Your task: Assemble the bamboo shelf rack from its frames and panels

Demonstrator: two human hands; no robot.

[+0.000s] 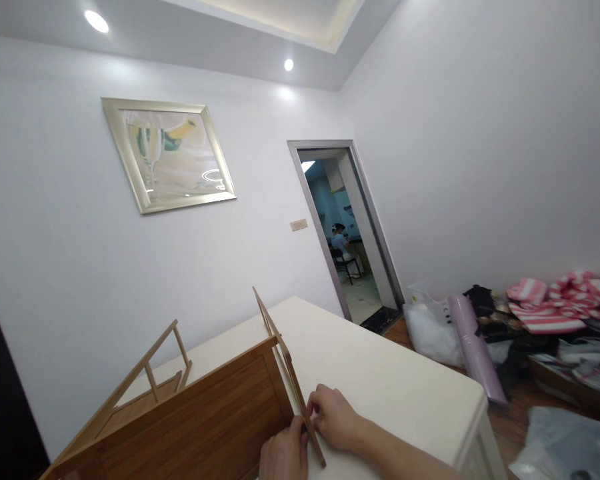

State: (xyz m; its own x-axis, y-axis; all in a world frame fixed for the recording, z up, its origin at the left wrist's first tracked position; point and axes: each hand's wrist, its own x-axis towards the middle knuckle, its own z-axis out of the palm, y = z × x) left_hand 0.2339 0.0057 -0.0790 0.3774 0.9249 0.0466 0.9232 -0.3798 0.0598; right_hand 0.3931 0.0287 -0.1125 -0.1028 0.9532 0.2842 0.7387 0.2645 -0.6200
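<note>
A partly built wooden rack (205, 413) stands tilted on a cream table, its broad brown panel facing me. At its right end a narrow wooden side piece (293, 373) rises on a slant. My left hand (284, 455) is closed at the lower inner edge of this side piece, thumb and fingers pressed against it by the panel's corner. On the outer face, my right hand (335, 419) has its fingers curled together close to the same spot. Whatever lies between the right fingertips is too small or hidden to make out.
The cream table (395, 380) ends at a corner on the right. Beyond it on the floor are a plastic bag (433, 333), a purple roll (475, 353) and pink striped cloth (570, 300). A person (341, 243) sits beyond the doorway (370, 227).
</note>
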